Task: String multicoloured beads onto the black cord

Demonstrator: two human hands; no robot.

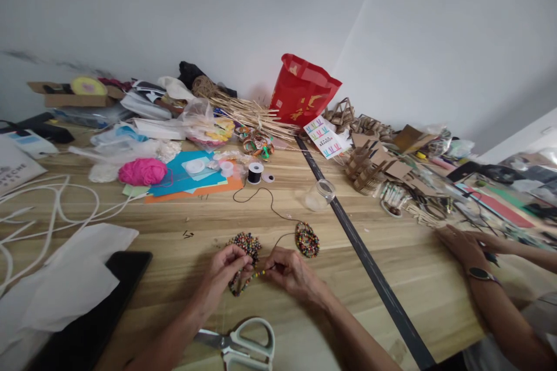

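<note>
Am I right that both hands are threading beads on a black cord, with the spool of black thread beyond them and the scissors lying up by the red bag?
Not quite. In the head view the scissors lie at the near edge, just below the left hand and right hand, far from the red bag. The beads, black cord and spool of black thread are as you said.

Wooden table — scissors, black thread spool, pink yarn ball, red bag, bead piles.

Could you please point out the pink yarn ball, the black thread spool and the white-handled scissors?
Pink yarn ball (143,171), head view, middle.
Black thread spool (255,173), head view, side.
White-handled scissors (255,348), head view, handle loop.
</note>
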